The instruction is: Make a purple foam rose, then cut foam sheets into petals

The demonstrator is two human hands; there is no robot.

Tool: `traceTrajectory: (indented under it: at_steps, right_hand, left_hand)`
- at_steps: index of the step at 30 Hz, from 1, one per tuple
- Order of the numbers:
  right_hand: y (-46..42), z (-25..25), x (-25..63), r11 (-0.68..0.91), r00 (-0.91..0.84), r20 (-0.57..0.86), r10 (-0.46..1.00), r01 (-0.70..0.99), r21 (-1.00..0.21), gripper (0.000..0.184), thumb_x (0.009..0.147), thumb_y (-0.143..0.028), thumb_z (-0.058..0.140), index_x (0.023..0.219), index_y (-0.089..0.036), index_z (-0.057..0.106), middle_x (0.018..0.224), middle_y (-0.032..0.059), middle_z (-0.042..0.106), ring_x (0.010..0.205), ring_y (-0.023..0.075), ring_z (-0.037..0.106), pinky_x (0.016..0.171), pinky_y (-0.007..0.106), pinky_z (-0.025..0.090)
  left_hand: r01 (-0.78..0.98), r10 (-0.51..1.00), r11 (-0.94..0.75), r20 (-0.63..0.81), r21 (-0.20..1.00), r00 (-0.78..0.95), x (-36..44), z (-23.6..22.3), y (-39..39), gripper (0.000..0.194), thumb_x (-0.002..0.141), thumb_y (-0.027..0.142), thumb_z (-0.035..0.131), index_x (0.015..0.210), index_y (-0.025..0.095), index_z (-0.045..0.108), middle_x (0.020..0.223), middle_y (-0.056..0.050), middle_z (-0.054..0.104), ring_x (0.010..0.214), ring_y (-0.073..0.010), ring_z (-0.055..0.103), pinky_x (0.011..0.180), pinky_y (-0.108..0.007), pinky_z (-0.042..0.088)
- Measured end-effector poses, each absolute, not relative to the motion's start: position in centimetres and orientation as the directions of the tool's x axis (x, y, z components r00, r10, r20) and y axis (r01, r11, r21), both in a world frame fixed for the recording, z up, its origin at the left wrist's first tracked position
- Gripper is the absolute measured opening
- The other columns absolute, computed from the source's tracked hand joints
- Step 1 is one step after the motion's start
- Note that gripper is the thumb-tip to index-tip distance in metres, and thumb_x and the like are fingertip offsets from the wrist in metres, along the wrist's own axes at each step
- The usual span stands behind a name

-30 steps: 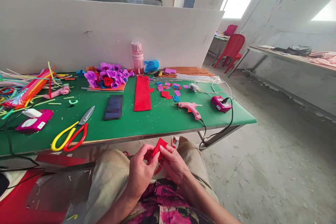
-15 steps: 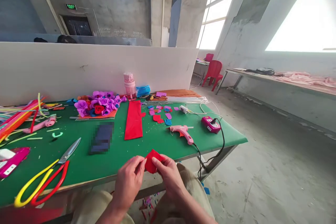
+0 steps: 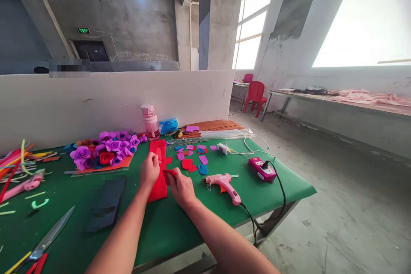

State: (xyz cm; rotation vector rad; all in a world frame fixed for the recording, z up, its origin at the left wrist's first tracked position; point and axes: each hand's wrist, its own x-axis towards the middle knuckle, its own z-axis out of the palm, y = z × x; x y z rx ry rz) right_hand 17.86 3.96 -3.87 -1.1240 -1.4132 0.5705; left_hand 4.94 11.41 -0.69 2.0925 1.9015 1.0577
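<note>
Both my arms reach out over the green table point(image 3: 180, 227). My left hand point(image 3: 149, 170) is curled, with its fingers resting on a long red felt strip point(image 3: 158, 188) that lies lengthwise on the table. My right hand point(image 3: 180, 187) sits just right of the strip and pinches a small red felt piece point(image 3: 169, 173) at the strip's edge. Small cut felt pieces in red, pink and blue point(image 3: 192, 159) are scattered just beyond my right hand. A pink glue gun point(image 3: 224, 182) lies to its right.
A bunch of purple and red felt roses point(image 3: 102, 152) sits at the back left beside a pink bottle point(image 3: 150, 120). A dark phone point(image 3: 105, 205) and scissors point(image 3: 41, 244) lie to the left. A pink power block point(image 3: 261, 168) with a black cable sits near the right edge.
My hands moved from my lap up and forward onto the table, carrying the small red piece to the long red strip. The camera tilted upward.
</note>
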Motion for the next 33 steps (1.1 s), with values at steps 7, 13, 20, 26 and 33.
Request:
traceTrajectory:
  at_steps: [7,13,20,26,33]
  right_hand:
    - [3.8,-4.4,17.8,0.474,-0.017,0.508,0.861,0.388,-0.79,0.019,0.093,-0.031,0.037,0.085,-0.023,0.052,0.065,-0.001,0.062,0.056,0.0144,0.058,0.054,0.022,0.037]
    - [4.9,-5.5,18.0,0.398,0.056,0.417,0.907,0.207,-0.893,0.01,0.087,-0.029,0.044,0.079,-0.023,0.045,0.059,-0.0044,0.052,0.048,0.0127,0.052,0.048,0.022,0.037]
    - [6.6,-7.1,18.3,0.241,0.135,0.237,0.962,-0.013,-0.97,0.013,0.079,-0.033,0.051,0.078,-0.023,0.042,0.062,-0.0058,0.05,0.046,0.0117,0.052,0.044,0.022,0.039]
    - [6.1,-6.7,18.4,0.262,0.052,0.264,0.963,0.037,-0.964,0.01,0.078,-0.03,0.054,0.077,-0.021,0.051,0.059,-0.0052,0.05,0.051,0.0119,0.051,0.048,0.022,0.039]
    - [4.5,-5.6,18.0,0.431,-0.141,0.411,0.901,0.168,-0.887,0.009,0.083,-0.021,0.048,0.075,-0.021,0.053,0.056,-0.0047,0.053,0.051,0.0125,0.054,0.05,0.021,0.042]
  left_hand:
    - [0.832,0.931,-0.27,0.35,0.484,0.099,4.3,-2.6,11.5,0.021,0.081,0.024,0.047,0.06,0.022,0.045,0.058,0.0,0.058,0.059,-0.0172,0.055,0.056,-0.025,0.032]
    - [0.816,0.944,-0.225,0.325,0.532,0.049,4.3,-2.2,11.7,0.01,0.073,0.017,0.051,0.065,0.022,0.048,0.061,0.002,0.06,0.06,-0.0153,0.056,0.057,-0.023,0.034]
    - [0.793,0.952,-0.209,0.304,0.573,0.031,4.3,-1.6,11.2,0.009,0.076,0.015,0.049,0.072,0.022,0.053,0.065,0.003,0.064,0.062,-0.0123,0.062,0.056,-0.019,0.039]
    - [0.841,0.956,-0.171,0.294,0.513,0.015,3.5,-1.9,11.6,0.012,0.075,0.011,0.05,0.073,0.021,0.057,0.064,0.0,0.064,0.062,-0.0161,0.061,0.056,-0.023,0.039]
    - [0.876,0.929,-0.237,0.362,0.421,0.078,3.2,-1.5,11.8,0.018,0.075,0.012,0.05,0.086,0.018,0.063,0.095,-0.01,0.068,0.091,-0.0232,0.061,0.078,-0.029,0.044]
